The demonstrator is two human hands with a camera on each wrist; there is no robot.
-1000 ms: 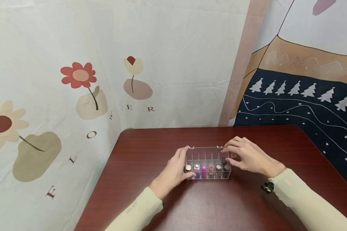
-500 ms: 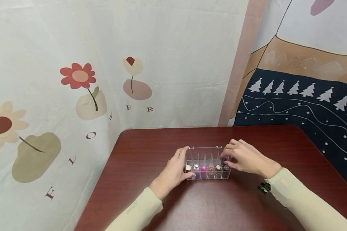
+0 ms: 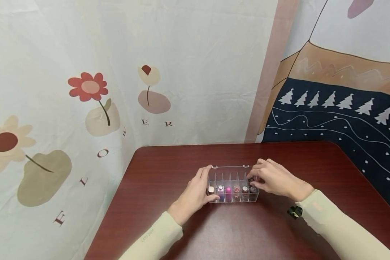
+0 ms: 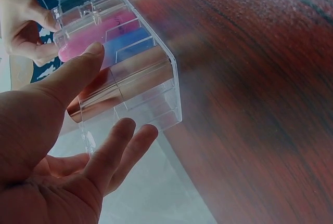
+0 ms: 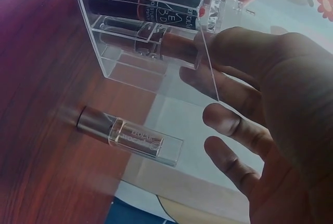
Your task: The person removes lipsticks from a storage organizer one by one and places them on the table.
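A clear lipstick organizer [image 3: 233, 202] with thin dividers stands on the table. Several lipsticks fill its front row, among them a bright pink one [image 3: 228, 194] and a blue one [image 4: 125, 47]. My left hand [image 3: 197, 187] grips the organizer's left end, thumb at the front and fingers along the side and back. At the back right compartment, my right hand [image 3: 273, 178] pinches the top of a clear-capped lipstick [image 5: 179, 48] between thumb and forefinger; its other fingers spread outside the wall. A dark lettered lipstick [image 5: 171, 3] lies beside that one in the front compartment.
Another lipstick with a clear cap [image 5: 143, 140] stands on the table, just outside the organizer's right end; the right hand hides it in the head view. The reddish-brown table [image 3: 169, 162] meets a printed cloth backdrop [image 3: 195, 72] at its far edge.
My right hand has shifted slightly left, and its fingertips are now lower, around the lipstick top in the back right compartment. The left hand keeps its grip on the organizer.
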